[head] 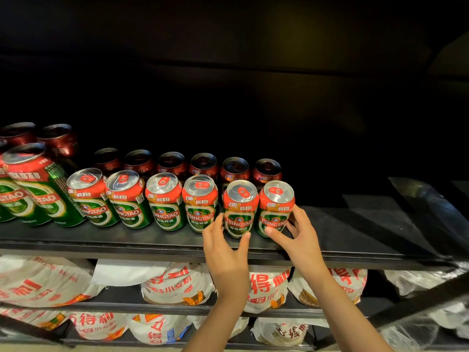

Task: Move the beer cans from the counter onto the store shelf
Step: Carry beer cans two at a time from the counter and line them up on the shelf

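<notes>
Several green and red Tsingtao beer cans stand in a front row on the black store shelf [142, 241], with a second row behind them in the dark. My left hand [224, 247] curls round the base of the second can from the right [240, 209], thumb on its right side. My right hand [298, 233] curls round the rightmost can [276, 208], thumb at its front base and fingers on its right side. Both cans stand upright on the shelf near its front edge.
Taller cans [38, 189] stand at the left end of the shelf. To the right of the last can lies bare shelf surface [355, 229]. White flour bags with red print [177, 285] fill the lower shelves. Clear plastic wrap [431, 323] lies at lower right.
</notes>
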Demonstrator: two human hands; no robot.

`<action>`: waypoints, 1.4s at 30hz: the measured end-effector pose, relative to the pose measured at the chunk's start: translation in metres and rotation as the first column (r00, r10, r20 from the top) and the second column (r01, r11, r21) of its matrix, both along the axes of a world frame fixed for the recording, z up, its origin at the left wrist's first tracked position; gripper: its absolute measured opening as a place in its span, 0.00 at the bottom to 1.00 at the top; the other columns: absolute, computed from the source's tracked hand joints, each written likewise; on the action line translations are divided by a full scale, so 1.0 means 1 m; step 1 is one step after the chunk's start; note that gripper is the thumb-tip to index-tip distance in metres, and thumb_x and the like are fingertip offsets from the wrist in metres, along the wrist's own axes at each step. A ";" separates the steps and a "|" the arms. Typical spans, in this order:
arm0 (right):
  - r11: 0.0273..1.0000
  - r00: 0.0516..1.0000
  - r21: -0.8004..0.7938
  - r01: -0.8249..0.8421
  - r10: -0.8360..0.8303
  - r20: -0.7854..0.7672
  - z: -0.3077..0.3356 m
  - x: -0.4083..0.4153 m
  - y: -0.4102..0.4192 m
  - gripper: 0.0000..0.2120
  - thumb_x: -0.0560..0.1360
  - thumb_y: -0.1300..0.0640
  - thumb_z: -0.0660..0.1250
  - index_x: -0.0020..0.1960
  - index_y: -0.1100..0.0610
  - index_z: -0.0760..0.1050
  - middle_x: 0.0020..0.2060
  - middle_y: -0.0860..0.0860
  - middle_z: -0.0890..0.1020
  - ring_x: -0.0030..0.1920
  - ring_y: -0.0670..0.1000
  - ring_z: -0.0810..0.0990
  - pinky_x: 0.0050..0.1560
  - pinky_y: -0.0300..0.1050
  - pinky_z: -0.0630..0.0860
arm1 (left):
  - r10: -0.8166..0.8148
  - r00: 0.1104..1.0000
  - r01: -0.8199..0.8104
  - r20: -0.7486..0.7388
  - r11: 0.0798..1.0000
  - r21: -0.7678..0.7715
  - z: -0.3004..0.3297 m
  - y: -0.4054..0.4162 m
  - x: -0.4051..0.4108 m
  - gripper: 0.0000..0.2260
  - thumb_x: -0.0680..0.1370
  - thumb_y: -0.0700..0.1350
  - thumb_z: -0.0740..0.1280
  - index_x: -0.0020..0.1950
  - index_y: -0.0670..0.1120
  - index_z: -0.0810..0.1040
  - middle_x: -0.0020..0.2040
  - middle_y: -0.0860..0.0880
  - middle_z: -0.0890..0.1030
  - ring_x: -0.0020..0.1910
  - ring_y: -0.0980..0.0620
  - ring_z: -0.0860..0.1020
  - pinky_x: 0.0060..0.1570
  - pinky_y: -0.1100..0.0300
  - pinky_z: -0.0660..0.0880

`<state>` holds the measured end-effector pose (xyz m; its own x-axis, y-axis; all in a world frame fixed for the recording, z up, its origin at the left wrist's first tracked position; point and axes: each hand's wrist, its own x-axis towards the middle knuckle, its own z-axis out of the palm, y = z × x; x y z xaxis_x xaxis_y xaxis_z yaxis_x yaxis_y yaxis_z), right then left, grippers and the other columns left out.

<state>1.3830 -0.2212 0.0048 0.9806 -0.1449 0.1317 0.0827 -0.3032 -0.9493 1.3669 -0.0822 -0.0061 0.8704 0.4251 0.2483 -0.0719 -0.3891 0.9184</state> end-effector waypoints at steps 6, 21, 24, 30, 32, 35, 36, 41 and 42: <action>1.000 1.000 -0.023 0.005 -0.005 0.004 0.000 0.000 0.002 0.31 0.69 0.53 0.74 0.66 0.39 0.64 0.61 0.37 0.72 0.59 0.32 0.72 0.51 0.21 0.69 | 0.037 0.999 -0.037 -0.019 0.999 -0.025 0.001 -0.003 0.003 0.26 0.71 0.46 0.74 0.67 0.45 0.70 0.60 0.49 0.72 0.61 0.51 0.73 0.60 0.50 0.73; 0.998 0.999 -0.057 -0.015 0.013 -0.034 -0.002 0.000 0.001 0.34 0.69 0.53 0.74 0.72 0.46 0.65 0.65 0.41 0.74 0.65 0.41 0.71 0.56 0.25 0.68 | 0.039 0.999 -0.037 0.026 0.998 -0.056 0.000 -0.003 0.000 0.25 0.73 0.44 0.72 0.68 0.45 0.70 0.60 0.51 0.71 0.62 0.52 0.72 0.61 0.53 0.72; 0.998 0.999 -0.062 -0.015 0.013 -0.034 0.000 0.000 0.003 0.34 0.69 0.54 0.74 0.72 0.47 0.65 0.65 0.41 0.74 0.64 0.40 0.71 0.53 0.21 0.67 | 0.040 0.999 -0.038 0.038 0.998 -0.051 0.000 -0.002 -0.002 0.24 0.73 0.44 0.72 0.68 0.45 0.70 0.59 0.51 0.70 0.60 0.53 0.72 0.58 0.59 0.71; 0.999 0.999 -0.040 -0.011 0.009 -0.033 0.005 -0.001 0.006 0.33 0.69 0.55 0.75 0.70 0.44 0.66 0.60 0.34 0.74 0.56 0.28 0.71 0.49 0.18 0.67 | 0.050 0.997 -0.046 0.064 0.997 -0.064 0.003 -0.002 -0.002 0.23 0.73 0.42 0.72 0.66 0.44 0.71 0.55 0.51 0.72 0.56 0.57 0.72 0.54 0.80 0.63; 0.999 0.999 -0.038 -0.012 0.010 -0.031 0.006 -0.003 0.007 0.32 0.69 0.55 0.74 0.69 0.42 0.66 0.59 0.31 0.73 0.56 0.26 0.71 0.49 0.18 0.66 | 0.054 0.996 -0.049 0.064 0.996 -0.068 0.004 -0.002 -0.002 0.23 0.73 0.41 0.72 0.65 0.43 0.71 0.55 0.51 0.72 0.57 0.57 0.72 0.55 0.81 0.62; 0.999 0.999 -0.051 -0.012 0.011 -0.030 0.006 -0.004 0.007 0.31 0.70 0.55 0.74 0.68 0.41 0.66 0.59 0.31 0.73 0.57 0.25 0.70 0.49 0.18 0.66 | 0.058 0.996 -0.055 0.066 0.997 -0.058 0.005 -0.002 -0.002 0.22 0.73 0.42 0.72 0.65 0.43 0.71 0.56 0.50 0.72 0.57 0.57 0.72 0.55 0.81 0.62; 0.998 0.999 -0.056 -0.012 0.010 -0.033 0.006 -0.005 0.008 0.31 0.70 0.55 0.74 0.68 0.41 0.65 0.60 0.33 0.74 0.58 0.26 0.70 0.50 0.19 0.67 | 0.058 0.996 -0.054 0.066 0.997 -0.055 0.005 -0.002 -0.002 0.22 0.73 0.42 0.72 0.65 0.43 0.71 0.56 0.50 0.73 0.57 0.57 0.72 0.55 0.81 0.62; 0.998 0.998 -0.067 -0.009 0.005 -0.063 0.009 -0.006 0.010 0.35 0.70 0.55 0.74 0.71 0.43 0.61 0.66 0.40 0.71 0.59 0.32 0.70 0.48 0.21 0.66 | 0.011 1.000 -0.011 0.005 1.000 -0.016 0.008 0.003 -0.004 0.22 0.73 0.42 0.71 0.66 0.46 0.70 0.58 0.51 0.72 0.58 0.59 0.71 0.56 0.78 0.64; 0.998 0.998 -0.051 -0.023 0.019 -0.067 0.011 -0.008 0.011 0.37 0.70 0.55 0.74 0.72 0.43 0.59 0.67 0.40 0.70 0.61 0.33 0.69 0.49 0.21 0.67 | -0.020 0.999 0.019 -0.031 1.000 -0.019 0.011 0.005 -0.006 0.23 0.74 0.42 0.71 0.67 0.47 0.69 0.59 0.51 0.71 0.59 0.59 0.71 0.57 0.76 0.64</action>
<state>1.3753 -0.2104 0.0163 0.9903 -0.1187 0.0727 0.0266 -0.3511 -0.9360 1.3608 -0.0770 0.0052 0.8857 0.4122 0.2135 -0.0509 -0.3711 0.9272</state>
